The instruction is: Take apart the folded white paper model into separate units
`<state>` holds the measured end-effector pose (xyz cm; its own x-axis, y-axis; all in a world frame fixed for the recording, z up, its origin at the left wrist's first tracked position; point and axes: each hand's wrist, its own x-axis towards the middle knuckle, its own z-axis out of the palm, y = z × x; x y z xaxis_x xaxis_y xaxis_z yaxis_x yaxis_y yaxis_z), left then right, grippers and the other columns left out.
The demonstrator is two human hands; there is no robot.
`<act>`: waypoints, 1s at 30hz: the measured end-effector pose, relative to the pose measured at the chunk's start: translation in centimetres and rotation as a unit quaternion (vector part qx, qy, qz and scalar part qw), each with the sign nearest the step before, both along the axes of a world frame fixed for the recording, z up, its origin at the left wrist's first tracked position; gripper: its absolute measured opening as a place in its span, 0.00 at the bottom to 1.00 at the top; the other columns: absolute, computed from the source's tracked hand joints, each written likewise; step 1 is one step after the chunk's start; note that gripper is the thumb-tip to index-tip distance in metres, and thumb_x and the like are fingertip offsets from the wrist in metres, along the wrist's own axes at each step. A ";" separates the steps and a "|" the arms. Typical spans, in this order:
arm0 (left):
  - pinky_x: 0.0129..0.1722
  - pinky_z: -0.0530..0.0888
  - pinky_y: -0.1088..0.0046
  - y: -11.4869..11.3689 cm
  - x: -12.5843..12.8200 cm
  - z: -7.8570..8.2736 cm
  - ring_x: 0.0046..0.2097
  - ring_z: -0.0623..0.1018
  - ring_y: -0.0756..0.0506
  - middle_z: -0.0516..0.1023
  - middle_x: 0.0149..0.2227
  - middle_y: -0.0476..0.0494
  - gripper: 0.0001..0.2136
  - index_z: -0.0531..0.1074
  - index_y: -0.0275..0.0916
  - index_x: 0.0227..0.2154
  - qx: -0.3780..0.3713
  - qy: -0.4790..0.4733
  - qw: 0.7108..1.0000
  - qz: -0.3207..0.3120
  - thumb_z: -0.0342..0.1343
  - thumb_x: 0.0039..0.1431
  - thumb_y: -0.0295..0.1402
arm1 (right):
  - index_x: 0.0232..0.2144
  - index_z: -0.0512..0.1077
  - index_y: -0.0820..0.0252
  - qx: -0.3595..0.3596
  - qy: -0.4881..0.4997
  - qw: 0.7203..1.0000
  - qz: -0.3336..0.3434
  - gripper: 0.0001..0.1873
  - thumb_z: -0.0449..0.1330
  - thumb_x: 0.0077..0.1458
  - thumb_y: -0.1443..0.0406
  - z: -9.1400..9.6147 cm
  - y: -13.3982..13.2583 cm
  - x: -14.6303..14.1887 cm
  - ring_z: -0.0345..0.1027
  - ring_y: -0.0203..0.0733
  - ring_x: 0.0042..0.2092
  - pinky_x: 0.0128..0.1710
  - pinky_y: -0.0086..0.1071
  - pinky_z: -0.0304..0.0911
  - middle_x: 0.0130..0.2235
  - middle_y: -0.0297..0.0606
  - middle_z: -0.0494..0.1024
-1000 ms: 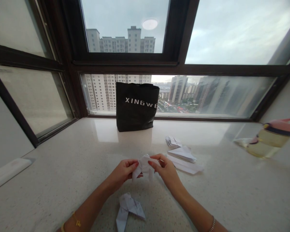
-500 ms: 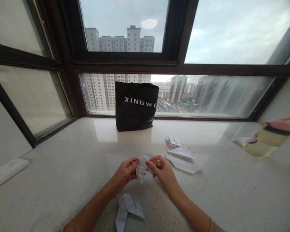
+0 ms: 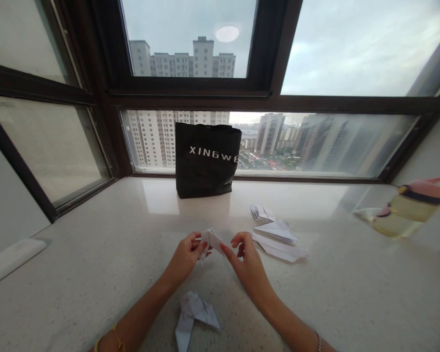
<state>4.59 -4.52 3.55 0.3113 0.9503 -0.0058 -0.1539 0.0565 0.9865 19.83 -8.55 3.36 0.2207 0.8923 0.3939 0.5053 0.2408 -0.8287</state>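
A small piece of folded white paper (image 3: 213, 240) is pinched between the thumb and fingers of my left hand (image 3: 188, 253), above the counter. Its right end reaches toward my right hand (image 3: 246, 255), whose thumb tip is at the paper's edge. The index finger and other fingers of that hand are raised and spread away from the thumb. Between my forearms, near the front, lies another folded paper piece (image 3: 195, 313) with angled arms.
Several folded white papers (image 3: 276, 231) lie right of my hands. A black bag (image 3: 207, 168) stands by the window. At the far right is a bottle with a pink lid (image 3: 407, 212); a white, long object (image 3: 12, 261) lies at the left on the speckled counter (image 3: 106, 264).
The folded paper has turned from hanging point down to lying more sideways, and moved slightly left with my left hand. My right fingers have spread from their pinch on it.
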 end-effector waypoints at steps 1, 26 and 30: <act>0.38 0.72 0.69 0.3 -0.3 0.0 0.34 0.77 0.44 0.78 0.32 0.39 0.23 0.69 0.33 0.38 0.005 -0.004 1.000 0.024 0.62 0.39 0.42 | 0.27 0.61 0.57 -0.002 -0.031 0.999 0.021 0.11 0.55 0.49 0.56 0.1 -0.3 -0.2 0.59 0.35 0.27 0.28 0.30 0.57 0.27 0.32 0.66; 0.40 0.71 0.70 1.0 -1.7 0.5 0.40 0.75 0.45 0.75 0.41 0.39 0.20 0.70 0.33 0.39 0.003 -0.026 0.996 0.088 0.61 0.41 0.37 | 0.26 0.68 0.57 -0.227 -0.016 0.897 0.379 0.12 0.66 0.36 0.63 0.0 -3.2 -2.8 0.57 0.31 0.26 0.25 0.24 0.53 0.24 0.27 0.65; 0.39 0.70 0.71 1.2 -1.9 0.4 0.38 0.75 0.45 0.76 0.39 0.41 0.19 0.71 0.33 0.38 0.030 -0.001 0.994 0.103 0.60 0.42 0.37 | 0.25 0.66 0.58 -0.160 0.112 0.931 0.307 0.13 0.64 0.38 0.61 0.9 -1.5 -1.3 0.55 0.30 0.24 0.24 0.25 0.51 0.21 0.26 0.65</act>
<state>2.67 -3.33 3.92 0.1096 0.9926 0.0531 -0.1586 -0.0353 0.9867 18.50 -10.03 4.29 -0.3255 0.9411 0.0916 0.1603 0.1504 -0.9755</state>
